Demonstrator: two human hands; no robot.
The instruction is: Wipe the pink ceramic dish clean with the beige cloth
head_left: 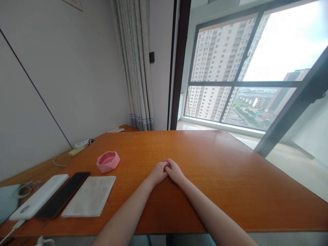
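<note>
A: Hands first. Where?

B: Right of the pink, many-sided dish (106,168) with the notched rim, a little nearer the person. Left hand (157,173) and right hand (175,172) clasped, fingers curled in, each folded about the other. No object shows; whether something small sits between the palms, cannot tell.

A: Why held so?

B: Resting, I judge. Both forearms come in over the near edge of the broad, orange-brown wooden table top (205,177) and meet there, well apart from the loose items.

A: Those items?

B: The dish stands upright on the wood, nothing touching it. Nearer the person than the dish: a folded, off-white cloth (89,196). Farther left of the dish: a flat black slab with a reddish-brown edge (64,194), likely a phone, then a long white block with rounded corners (41,196), a white cable (19,223) at its near end. All on one slant — laid out in a row for easy reach, probably.

A: Surfaces?

B: Dish: thick-walled, flat facets, matt; silicone or ceramic, cannot tell. Wood: fine-grained, pale sheen. Cloth: soft, layered at the edge. Slab: smooth, thin.
</note>
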